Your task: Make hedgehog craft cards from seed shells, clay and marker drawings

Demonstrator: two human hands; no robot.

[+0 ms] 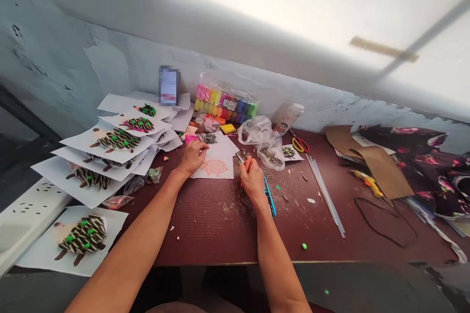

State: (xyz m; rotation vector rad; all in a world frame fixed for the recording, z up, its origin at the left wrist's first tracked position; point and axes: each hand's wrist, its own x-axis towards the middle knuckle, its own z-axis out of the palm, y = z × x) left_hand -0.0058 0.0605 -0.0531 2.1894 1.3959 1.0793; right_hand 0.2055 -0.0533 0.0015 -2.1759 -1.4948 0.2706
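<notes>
My right hand [252, 180] is closed around an orange-handled tool [248, 162] with a narrow, pale metal-looking tip pointing up and left; its exact kind is partly hidden by my fingers. My left hand [193, 157] has its fingers curled together at the left side of a white sheet [225, 156]; whatever they hold is hidden. An orange outline of a hedgehog-like animal [213, 167] is on that sheet, between my hands. Just beyond my left fingers lie a bright pink piece [190, 139] and a small dark packet [210, 138]. A blue utility knife [270, 198] rests beside my right wrist.
Stacked sheets with seed-covered hedgehogs [117, 141] stand left, near a power strip [40, 204]. Behind are a phone [169, 85], coloured clay packs [225, 105] and a plastic bag of seeds [271, 155]. Rightward lie scissors [301, 145], glue sticks [326, 195] and a yellow glue gun [369, 183].
</notes>
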